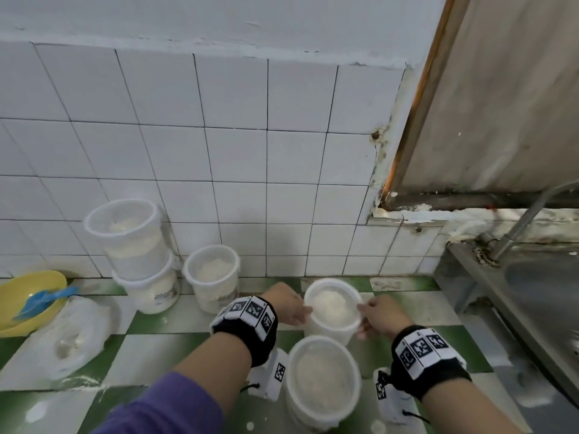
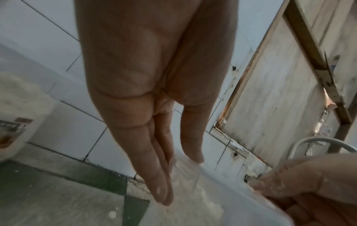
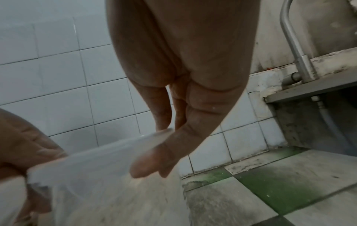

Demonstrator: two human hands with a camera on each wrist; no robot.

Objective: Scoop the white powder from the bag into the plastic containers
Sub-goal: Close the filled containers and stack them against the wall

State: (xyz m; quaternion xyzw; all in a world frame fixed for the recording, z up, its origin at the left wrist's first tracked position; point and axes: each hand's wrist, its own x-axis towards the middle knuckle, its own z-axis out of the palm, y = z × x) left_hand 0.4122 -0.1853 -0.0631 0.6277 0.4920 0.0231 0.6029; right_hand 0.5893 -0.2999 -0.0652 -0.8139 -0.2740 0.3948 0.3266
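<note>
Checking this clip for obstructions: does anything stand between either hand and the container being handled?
Nothing visible does. The left hand and right hand already pinch opposite sides of the lid on the container. The other tub stands nearer the person, out of the way.

White-tiled wall [image 1: 225, 151], green-and-white checkered floor [image 1: 156, 321], steel sink [image 1: 532, 286] right, weathered board [image 1: 501, 104] above.

A white tiled wall [image 1: 219, 151] meets a green-and-white checkered floor [image 1: 150, 349]. At the right, a steel sink [image 1: 532, 296] with a bent faucet [image 1: 529, 220] stands beneath a stained panel [image 1: 501, 104] with a rusty edge.
</note>
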